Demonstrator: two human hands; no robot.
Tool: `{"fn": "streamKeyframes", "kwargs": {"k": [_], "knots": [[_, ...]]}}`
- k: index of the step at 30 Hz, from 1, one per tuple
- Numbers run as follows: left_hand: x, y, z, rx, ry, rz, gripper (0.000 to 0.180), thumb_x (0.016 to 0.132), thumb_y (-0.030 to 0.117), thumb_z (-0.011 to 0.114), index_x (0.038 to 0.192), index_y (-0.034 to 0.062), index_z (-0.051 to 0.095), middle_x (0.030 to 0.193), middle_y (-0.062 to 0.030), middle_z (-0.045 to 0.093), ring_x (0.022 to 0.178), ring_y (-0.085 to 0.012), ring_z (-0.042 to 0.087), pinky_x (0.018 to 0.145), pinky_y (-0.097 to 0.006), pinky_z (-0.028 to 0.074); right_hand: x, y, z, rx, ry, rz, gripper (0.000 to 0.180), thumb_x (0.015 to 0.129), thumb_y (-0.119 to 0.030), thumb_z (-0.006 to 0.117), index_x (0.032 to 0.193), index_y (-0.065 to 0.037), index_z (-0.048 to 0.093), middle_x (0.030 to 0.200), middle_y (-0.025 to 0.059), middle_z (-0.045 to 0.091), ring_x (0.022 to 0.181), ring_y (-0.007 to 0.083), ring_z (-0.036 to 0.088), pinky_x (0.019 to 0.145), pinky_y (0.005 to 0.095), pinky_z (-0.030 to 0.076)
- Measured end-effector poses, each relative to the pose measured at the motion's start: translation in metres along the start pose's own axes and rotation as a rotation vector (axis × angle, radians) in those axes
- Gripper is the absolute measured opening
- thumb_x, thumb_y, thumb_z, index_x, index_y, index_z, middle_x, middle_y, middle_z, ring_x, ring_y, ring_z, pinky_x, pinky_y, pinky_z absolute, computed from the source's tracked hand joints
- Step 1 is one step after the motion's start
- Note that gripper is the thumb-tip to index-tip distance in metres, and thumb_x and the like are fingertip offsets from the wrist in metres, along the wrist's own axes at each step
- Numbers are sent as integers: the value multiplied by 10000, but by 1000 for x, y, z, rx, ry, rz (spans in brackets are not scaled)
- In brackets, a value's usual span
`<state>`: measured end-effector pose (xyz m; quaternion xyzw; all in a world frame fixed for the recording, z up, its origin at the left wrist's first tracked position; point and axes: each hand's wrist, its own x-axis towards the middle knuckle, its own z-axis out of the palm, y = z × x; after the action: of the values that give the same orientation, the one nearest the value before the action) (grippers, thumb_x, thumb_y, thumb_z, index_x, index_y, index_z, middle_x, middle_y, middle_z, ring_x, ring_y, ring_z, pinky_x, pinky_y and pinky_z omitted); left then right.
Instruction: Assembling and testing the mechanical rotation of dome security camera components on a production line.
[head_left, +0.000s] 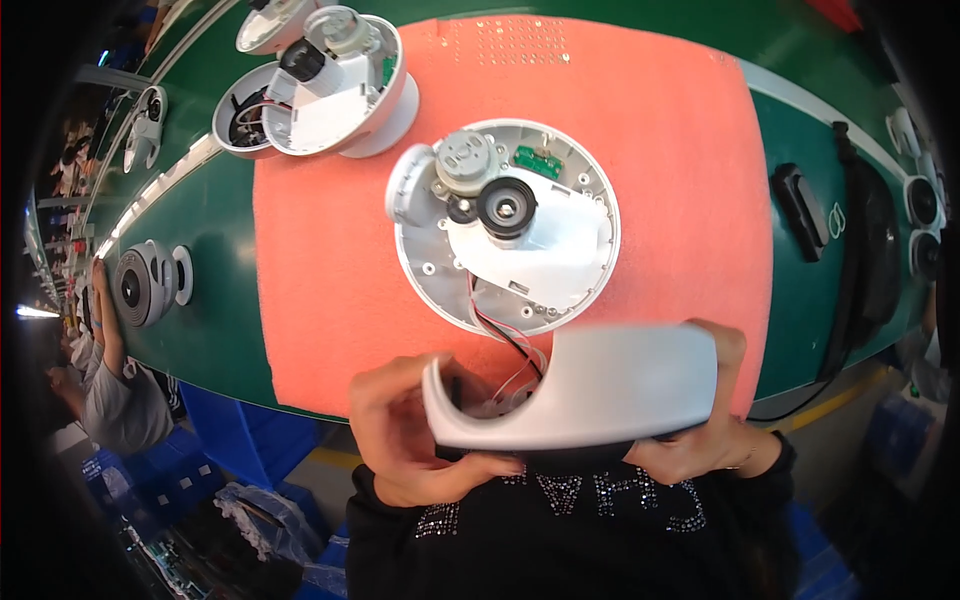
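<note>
Between my left hand (415, 430) and my right hand (700, 420) I hold a white plastic housing cover (620, 385), tilted up near my body. It has a round cut-out on its left side. My fingers wrap both ends of it. Red, black and white wires (510, 345) run from behind the cover to an opened round white device (555, 250) lying on the orange mat. Inside that device sit a grey motor (466, 160), a black ringed wheel (506, 208), a small green circuit board (538, 161) and a white inner plate.
Another opened white device (350, 105) stands at the mat's upper left. Several small screws (525, 42) lie in rows on the orange mat (690, 200). A finished-looking grey and white unit (145, 285) stands left, near another person (120, 390). A black tool (800, 210) lies right on the green table.
</note>
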<state>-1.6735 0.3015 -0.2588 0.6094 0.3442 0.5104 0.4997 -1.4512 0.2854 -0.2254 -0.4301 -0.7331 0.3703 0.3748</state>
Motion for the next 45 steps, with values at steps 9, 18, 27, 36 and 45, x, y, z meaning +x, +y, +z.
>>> {"fn": "streamKeyframes", "kwargs": {"k": [9,18,27,36,45], "knots": [[-7,4,1,-335,171,-349,483,603,8,789,991,-77,516,916,-141,607,851,-162,607,749,-262,493,22,-9,-28,74,-215,91,619,673,-246,786,1087,16,408,937,158,533,847,247,578,721,324,461],[21,28,-14,182,-14,-156,427,596,112,818,900,-82,588,770,-168,663,736,-211,671,684,-291,549,66,-21,-57,65,-391,73,480,737,-210,725,1095,7,490,899,147,615,779,251,644,663,298,511],[64,33,-27,515,-60,-291,330,622,243,798,633,-16,594,480,-69,570,424,-136,581,459,-227,478,146,15,-53,42,-406,309,274,844,-273,591,744,-19,567,556,-5,495,502,30,420,453,206,307],[71,41,-21,676,-76,-445,418,660,346,753,563,-21,579,463,-94,542,395,-189,547,418,-279,432,178,40,-43,-108,-596,113,323,911,-238,438,685,-8,457,577,62,400,548,135,397,533,288,332],[73,40,-21,741,-48,-406,447,668,372,733,559,-34,585,458,-117,532,400,-237,545,441,-307,445,185,53,-36,-132,-565,-51,365,916,-250,401,673,18,446,582,126,417,527,211,388,533,324,345]]}}
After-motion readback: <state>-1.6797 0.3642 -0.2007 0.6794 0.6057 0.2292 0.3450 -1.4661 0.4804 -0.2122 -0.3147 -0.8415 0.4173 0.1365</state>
